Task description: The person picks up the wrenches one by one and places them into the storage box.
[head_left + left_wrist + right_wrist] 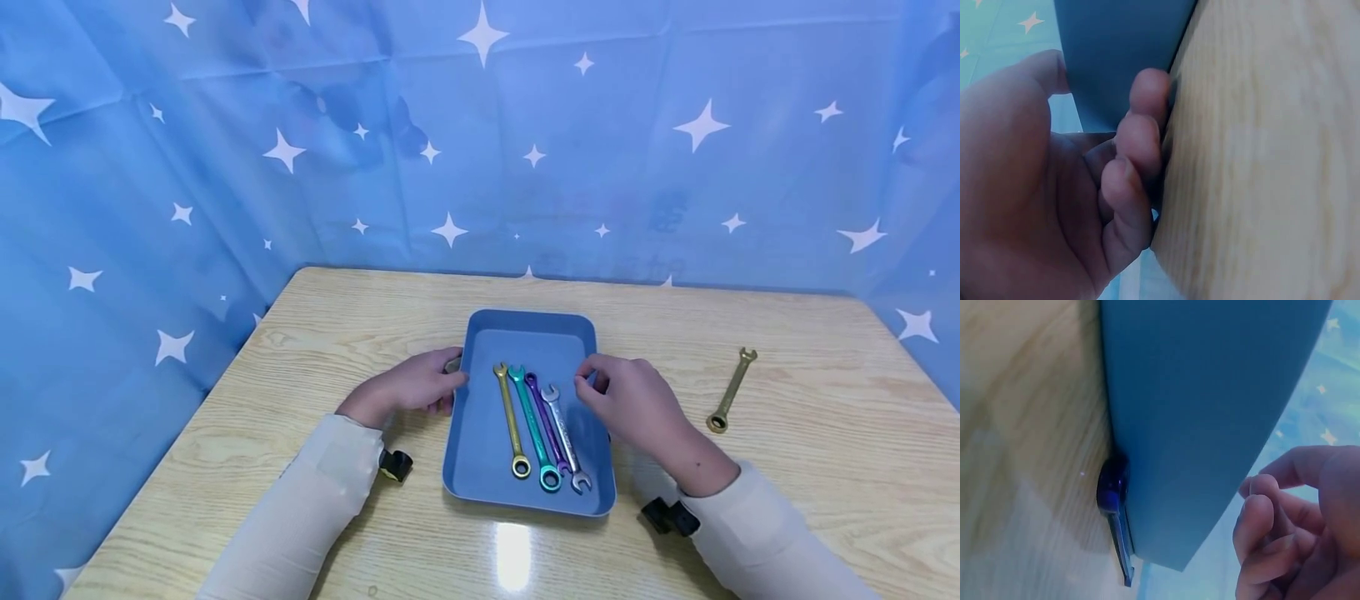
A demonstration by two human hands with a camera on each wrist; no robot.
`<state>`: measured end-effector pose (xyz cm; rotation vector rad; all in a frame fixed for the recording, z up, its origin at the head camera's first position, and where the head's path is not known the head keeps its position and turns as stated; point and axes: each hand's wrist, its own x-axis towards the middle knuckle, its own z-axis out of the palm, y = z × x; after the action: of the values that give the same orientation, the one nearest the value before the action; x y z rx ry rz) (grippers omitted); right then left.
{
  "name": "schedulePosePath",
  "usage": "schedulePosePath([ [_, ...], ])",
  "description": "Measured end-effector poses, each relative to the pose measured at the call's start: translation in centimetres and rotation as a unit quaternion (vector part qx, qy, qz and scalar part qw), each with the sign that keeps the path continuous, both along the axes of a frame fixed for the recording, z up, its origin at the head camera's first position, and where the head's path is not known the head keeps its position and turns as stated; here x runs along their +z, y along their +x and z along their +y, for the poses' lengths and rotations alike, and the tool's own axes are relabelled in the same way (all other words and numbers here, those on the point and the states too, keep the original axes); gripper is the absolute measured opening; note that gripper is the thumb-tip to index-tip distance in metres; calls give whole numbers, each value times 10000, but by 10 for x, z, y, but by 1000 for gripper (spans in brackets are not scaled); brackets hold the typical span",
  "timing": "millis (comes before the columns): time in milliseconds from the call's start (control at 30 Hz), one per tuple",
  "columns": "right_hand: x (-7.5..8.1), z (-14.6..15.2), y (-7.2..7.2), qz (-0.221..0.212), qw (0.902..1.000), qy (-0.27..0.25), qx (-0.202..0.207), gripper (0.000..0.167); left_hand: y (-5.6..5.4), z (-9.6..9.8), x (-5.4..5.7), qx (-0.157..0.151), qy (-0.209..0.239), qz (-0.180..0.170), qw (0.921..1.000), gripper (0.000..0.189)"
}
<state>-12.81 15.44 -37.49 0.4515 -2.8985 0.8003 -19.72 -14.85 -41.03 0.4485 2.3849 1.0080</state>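
A blue-grey tray [476, 450] holds several combination wrenches side by side: a gold wrench [509, 417], a green wrench [534, 429], a purple wrench [547, 421] and a silver wrench [566, 442]. My left hand [412, 383] grips the tray's left side, thumb at the rim and fingers curled low against the outer wall [1110, 62]. Over the right rim hovers my right hand [633, 404], fingers loosely bent with nothing seen between them. Below it, a dark blue wrench [1113, 487] lies on the table along the tray's outer wall, mostly hidden in the head view.
A brass-coloured wrench [731, 392] lies on the wooden table [825, 467], right of the tray and beyond my right hand. Behind the table hangs a blue curtain [480, 150] with white stars.
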Motion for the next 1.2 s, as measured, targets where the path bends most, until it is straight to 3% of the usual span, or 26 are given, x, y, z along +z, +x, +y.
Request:
schedulePosePath([
  [1200,0,26,-11,-350,9971,537,-415,17,1,2,0,26,59,-151,9999,60],
])
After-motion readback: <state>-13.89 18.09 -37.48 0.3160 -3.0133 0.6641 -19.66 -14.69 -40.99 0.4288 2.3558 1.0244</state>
